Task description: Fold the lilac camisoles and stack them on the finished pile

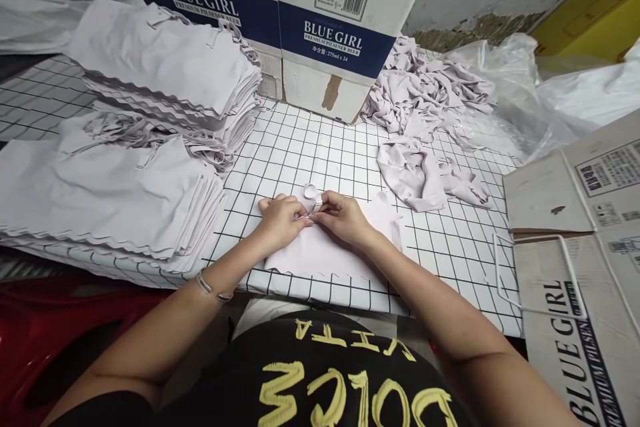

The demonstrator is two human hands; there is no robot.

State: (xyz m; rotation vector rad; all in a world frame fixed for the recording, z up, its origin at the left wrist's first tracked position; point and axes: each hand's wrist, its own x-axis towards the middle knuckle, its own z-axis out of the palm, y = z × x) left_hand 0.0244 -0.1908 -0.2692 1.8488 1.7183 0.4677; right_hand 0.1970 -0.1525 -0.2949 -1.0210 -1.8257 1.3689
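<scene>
A flat pale lilac cloth bag [325, 250] lies on the white grid-patterned table [310, 153] near its front edge. My left hand [280, 219] and my right hand [340, 215] meet over its top edge, both with fingers pinched on a thin drawstring ribbon [313, 197] that loops up just above them. The fingertips of the two hands almost touch each other.
Two tall stacks of flat folded bags [160, 73] [110, 197] fill the left. A loose heap of crumpled bags [425, 100] lies at the back right. A Blue Girl carton [280, 13] stands behind; flattened cartons [575, 260] and clear plastic [505, 87] sit right.
</scene>
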